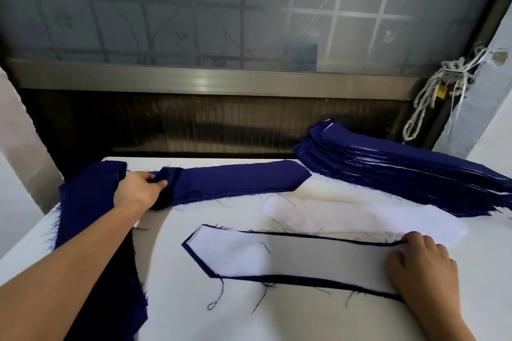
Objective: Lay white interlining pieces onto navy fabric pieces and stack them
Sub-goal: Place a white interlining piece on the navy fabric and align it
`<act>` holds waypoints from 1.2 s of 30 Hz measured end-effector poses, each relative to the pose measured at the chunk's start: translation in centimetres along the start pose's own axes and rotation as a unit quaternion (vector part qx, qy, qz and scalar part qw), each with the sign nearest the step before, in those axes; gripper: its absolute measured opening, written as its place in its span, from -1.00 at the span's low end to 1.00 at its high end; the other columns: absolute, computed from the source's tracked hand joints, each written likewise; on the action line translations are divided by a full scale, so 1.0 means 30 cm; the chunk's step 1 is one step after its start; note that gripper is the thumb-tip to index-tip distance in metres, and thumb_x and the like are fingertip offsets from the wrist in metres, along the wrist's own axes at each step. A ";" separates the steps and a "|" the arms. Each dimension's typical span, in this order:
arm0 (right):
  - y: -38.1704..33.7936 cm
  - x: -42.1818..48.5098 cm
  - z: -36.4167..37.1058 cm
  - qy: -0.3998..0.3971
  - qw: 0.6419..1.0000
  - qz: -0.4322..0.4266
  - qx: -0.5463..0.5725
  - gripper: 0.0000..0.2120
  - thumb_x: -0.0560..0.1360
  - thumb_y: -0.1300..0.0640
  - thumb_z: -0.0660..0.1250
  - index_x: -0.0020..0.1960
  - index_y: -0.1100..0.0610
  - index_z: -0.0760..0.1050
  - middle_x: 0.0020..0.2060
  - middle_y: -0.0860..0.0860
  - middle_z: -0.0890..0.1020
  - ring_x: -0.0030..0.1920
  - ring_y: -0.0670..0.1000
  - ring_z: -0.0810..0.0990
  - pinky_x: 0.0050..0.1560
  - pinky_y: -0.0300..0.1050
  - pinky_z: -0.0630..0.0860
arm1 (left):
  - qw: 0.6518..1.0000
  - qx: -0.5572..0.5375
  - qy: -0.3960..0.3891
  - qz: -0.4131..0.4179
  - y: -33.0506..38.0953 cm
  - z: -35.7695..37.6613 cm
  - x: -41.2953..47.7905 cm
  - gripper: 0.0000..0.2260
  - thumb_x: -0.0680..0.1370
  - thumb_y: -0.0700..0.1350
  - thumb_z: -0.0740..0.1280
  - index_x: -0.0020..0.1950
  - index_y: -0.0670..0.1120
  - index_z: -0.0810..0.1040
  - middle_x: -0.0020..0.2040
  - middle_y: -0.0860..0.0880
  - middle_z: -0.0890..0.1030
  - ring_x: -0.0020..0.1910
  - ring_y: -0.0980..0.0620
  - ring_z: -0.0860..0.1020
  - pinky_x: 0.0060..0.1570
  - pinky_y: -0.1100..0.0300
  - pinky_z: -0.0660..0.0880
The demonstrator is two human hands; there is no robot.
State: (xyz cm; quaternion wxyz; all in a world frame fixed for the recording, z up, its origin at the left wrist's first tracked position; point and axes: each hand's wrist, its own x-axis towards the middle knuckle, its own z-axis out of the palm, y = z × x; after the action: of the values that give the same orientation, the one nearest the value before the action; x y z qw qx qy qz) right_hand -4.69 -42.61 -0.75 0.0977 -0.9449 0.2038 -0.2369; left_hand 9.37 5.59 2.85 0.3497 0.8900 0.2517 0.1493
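Observation:
On the white table (194, 299) lies a navy piece with a white interlining piece (291, 256) laid on it; only a thin navy border shows. My right hand (421, 266) rests on its right end, fingers bent over the edge. My left hand (141, 188) grips the left end of a pile of bare navy fabric pieces (238, 178) at the back left. More white interlining pieces (346, 216) lie between the two. A tall stack of navy pieces with white layers (401, 171) sits at the back right.
A larger navy fabric heap (91, 219) drapes over the table's left edge under my left forearm. Behind the table runs a dark recess and a metal window frame (210, 80). A knotted white rope (432, 91) hangs at the right by a wall.

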 end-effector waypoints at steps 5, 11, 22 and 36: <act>-0.003 0.003 0.012 0.056 0.998 0.014 0.000 -0.80 0.37 0.27 0.40 -0.03 0.27 0.49 -0.17 0.22 0.53 -0.07 0.30 0.48 0.01 0.17 0.31 | 0.983 -0.038 0.115 0.140 0.025 0.007 -0.112 -0.76 0.62 -0.06 0.34 0.14 -0.19 0.65 -0.20 -0.14 0.65 -0.27 -0.05 0.51 -0.28 0.11 0.41; -0.032 -0.015 0.006 0.122 0.989 -0.084 -0.013 -0.78 0.47 0.12 0.27 0.03 0.23 0.53 -0.09 0.17 0.56 -0.06 0.29 0.52 0.14 0.23 0.28 | 0.937 -0.073 0.057 0.336 0.059 0.084 -0.398 -0.87 0.60 -0.23 0.33 0.08 -0.17 0.66 -0.14 -0.03 0.61 -0.11 -0.10 0.58 -0.08 0.04 0.51; -0.528 -0.173 0.026 -0.038 0.903 -0.397 0.158 -0.32 0.34 0.12 0.46 0.43 0.07 0.38 0.38 -0.05 0.48 0.45 -0.03 0.35 0.47 0.06 0.06 | 0.802 0.017 0.067 0.593 0.025 0.111 -0.559 -0.58 0.19 -0.37 0.48 0.02 -0.16 0.68 -0.03 -0.01 0.65 -0.08 -0.03 0.57 -0.05 0.18 0.45; -0.267 0.041 0.039 0.133 0.911 -0.390 0.006 -0.69 0.24 0.53 0.31 -0.12 0.28 0.66 -0.24 0.17 0.67 -0.04 0.19 0.68 0.46 0.16 0.23 | 0.874 -0.087 0.210 0.429 -0.006 0.110 -0.534 -0.79 0.46 -0.31 0.24 -0.01 -0.17 0.63 -0.12 0.01 0.59 -0.19 -0.04 0.46 -0.17 0.09 0.40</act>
State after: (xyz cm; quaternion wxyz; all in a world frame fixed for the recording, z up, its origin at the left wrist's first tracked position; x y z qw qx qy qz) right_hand -0.41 -35.84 0.99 -0.0253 -0.9084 -0.1714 -0.3806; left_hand -2.52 -4.93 -1.06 0.2665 0.8243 -0.1009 0.4891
